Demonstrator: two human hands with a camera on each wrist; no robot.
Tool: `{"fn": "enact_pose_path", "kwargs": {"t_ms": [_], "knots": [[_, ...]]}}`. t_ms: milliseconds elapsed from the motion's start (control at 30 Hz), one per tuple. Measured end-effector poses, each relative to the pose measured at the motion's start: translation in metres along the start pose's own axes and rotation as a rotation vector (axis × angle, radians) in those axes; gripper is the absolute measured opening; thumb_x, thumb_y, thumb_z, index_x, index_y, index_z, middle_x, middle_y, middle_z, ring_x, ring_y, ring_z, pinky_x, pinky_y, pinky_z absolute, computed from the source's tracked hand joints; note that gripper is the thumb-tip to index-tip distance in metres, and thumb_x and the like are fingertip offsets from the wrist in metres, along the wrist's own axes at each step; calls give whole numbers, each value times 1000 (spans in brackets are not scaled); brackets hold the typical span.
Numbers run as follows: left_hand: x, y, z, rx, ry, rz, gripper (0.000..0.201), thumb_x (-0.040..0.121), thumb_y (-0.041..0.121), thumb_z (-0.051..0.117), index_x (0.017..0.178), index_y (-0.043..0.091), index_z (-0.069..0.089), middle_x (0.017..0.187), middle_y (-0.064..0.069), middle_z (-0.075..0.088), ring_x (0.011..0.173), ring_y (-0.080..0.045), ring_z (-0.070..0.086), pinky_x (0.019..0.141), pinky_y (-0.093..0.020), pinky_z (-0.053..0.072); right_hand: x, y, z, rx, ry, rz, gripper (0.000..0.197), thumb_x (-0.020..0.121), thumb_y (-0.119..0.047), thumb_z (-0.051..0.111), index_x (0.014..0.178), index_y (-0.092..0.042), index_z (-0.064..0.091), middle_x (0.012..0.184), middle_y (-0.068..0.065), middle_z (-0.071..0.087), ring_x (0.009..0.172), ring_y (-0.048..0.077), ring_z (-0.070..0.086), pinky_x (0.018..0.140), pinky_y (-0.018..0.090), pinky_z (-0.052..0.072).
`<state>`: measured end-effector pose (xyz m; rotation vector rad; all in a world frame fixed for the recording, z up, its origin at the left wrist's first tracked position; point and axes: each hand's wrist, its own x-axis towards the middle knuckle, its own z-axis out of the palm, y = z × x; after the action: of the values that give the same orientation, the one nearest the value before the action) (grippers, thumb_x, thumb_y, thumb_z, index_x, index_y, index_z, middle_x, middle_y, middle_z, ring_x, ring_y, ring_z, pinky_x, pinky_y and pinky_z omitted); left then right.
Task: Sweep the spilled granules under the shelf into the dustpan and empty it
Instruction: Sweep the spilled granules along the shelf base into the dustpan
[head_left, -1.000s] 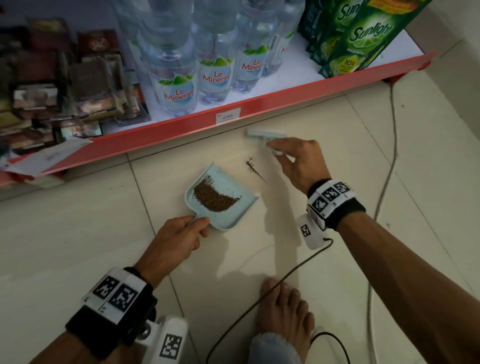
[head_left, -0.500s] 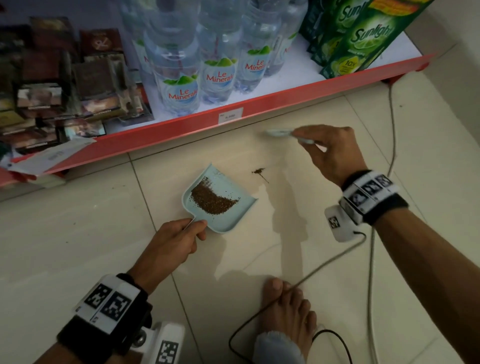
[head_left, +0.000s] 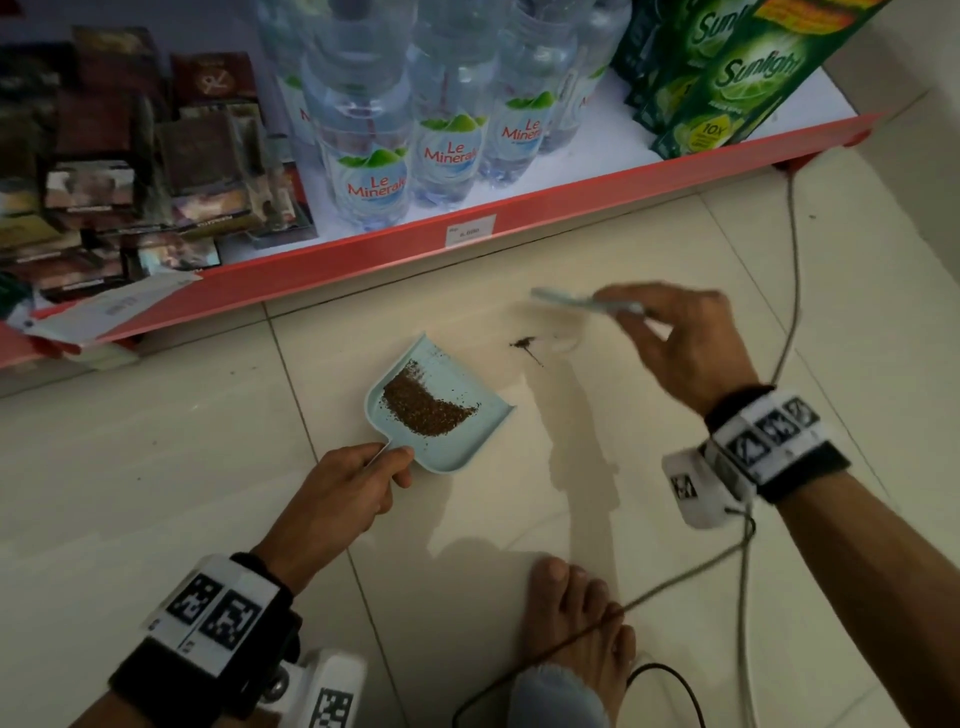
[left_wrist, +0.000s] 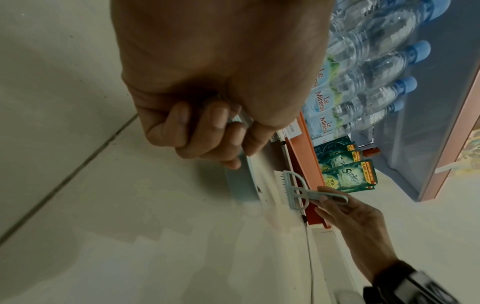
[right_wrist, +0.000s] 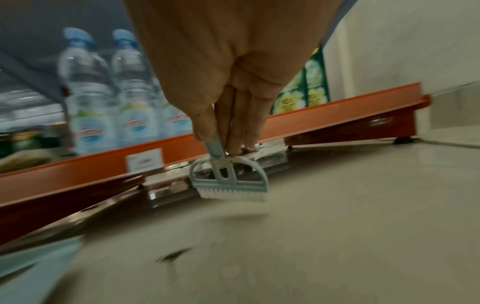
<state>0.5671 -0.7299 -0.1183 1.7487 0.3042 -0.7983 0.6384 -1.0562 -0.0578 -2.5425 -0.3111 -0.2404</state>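
Left hand (head_left: 343, 488): gripping the dustpan (head_left: 467, 447) handle on the floor (head_left: 156, 467).
Right hand (head_left: 680, 348): pinching the brush (right_wrist: 228, 181) near the shelf (head_left: 363, 260) edge.
Granules (head_left: 423, 405): most lying in the dustpan, a few (head_left: 524, 345) sitting beside it.

- The head view looks steeply down from above at the floor (head_left: 156, 493), facing the shelf (head_left: 363, 260) at the far edge; both hands and the dustpan (head_left: 457, 447) lie in the middle, fairly near.
- The left wrist view sits very near the left hand (left_wrist: 207, 123), low over the floor and rolled sideways, looking right along the shelf front toward the brush (left_wrist: 293, 191).
- The right wrist view hangs close behind the right hand (right_wrist: 228, 82), low, facing the shelf; its picture is blurred.
- All three share the brush, the shelf's orange edge, the bottles (head_left: 374, 171) and the stray granules (head_left: 524, 345).
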Motion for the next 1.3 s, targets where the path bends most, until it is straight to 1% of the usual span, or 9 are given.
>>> {"fn": "enact_pose_path", "kwargs": {"t_ms": [133, 233, 367, 500, 667, 767, 867, 1033, 1300], "knots": [[4, 7, 2, 29, -16, 7, 37, 95, 38, 54, 69, 13, 62, 46, 8, 37, 39, -7, 31, 39, -16, 26, 47, 47, -12, -74, 168, 282, 25, 94, -12, 53, 109, -9, 73, 102, 11, 75, 89, 25, 71, 83, 34, 58], [4, 10, 1, 25, -26, 5, 37, 95, 39, 54, 70, 13, 63, 47, 8, 37, 39, -7, 30, 40, -16, 25, 75, 83, -14, -270, 124, 430, 28, 94, -19, 50, 111, -14, 71, 105, 15, 74, 97, 35, 68, 89, 35, 52], [4, 8, -2, 26, -17, 5, 37, 96, 39, 53, 71, 12, 63, 47, 8, 37, 39, -7, 30, 39, -15, 25, 85, 106, -1, -390, 29, 594, 25, 93, -22, 52, 111, -13, 67, 107, 23, 68, 99, 46, 57, 80, 39, 45], [5, 3, -4, 13, 6, -13, 37, 96, 37, 54, 69, 13, 61, 45, 8, 36, 38, -7, 29, 40, -19, 23, 72, 93, 15, -413, -55, 488, 26, 95, -15, 49, 105, -10, 72, 97, 23, 72, 90, 46, 60, 81, 41, 47], [8, 3, -3, 12, -3, -17, 38, 96, 37, 53, 68, 13, 61, 44, 9, 35, 38, -8, 29, 38, -16, 24, 21, 35, 28, -199, -161, 147, 22, 93, -11, 57, 107, -11, 74, 97, 9, 76, 81, 30, 73, 83, 41, 57], [12, 5, -2, 7, -3, -34, 38, 95, 37, 54, 66, 15, 62, 46, 8, 36, 39, -8, 30, 40, -19, 24, 12, 25, 20, -162, -78, 38, 21, 92, -9, 59, 106, -9, 74, 99, 7, 76, 79, 25, 74, 79, 37, 60], [13, 7, -3, 15, -6, -27, 37, 96, 37, 54, 67, 14, 61, 45, 9, 36, 38, -7, 30, 39, -18, 24, 39, 50, 8, -231, 45, 159, 23, 92, -15, 55, 104, -9, 73, 95, 14, 76, 81, 34, 72, 80, 45, 58], [9, 11, -2, 37, -27, 7, 37, 97, 37, 52, 71, 12, 61, 45, 9, 35, 39, -7, 29, 39, -17, 24, 93, 77, 18, -475, -48, 486, 30, 97, -23, 47, 105, -4, 69, 106, 23, 69, 99, 45, 59, 87, 41, 43], [2, 9, -10, -8, 2, -2, 37, 96, 38, 52, 70, 14, 61, 47, 9, 36, 41, -8, 30, 42, -19, 25, 64, 14, 43, -152, -324, -110, 23, 92, -7, 61, 111, -8, 73, 104, 13, 75, 84, 33, 74, 83, 35, 56]]}}
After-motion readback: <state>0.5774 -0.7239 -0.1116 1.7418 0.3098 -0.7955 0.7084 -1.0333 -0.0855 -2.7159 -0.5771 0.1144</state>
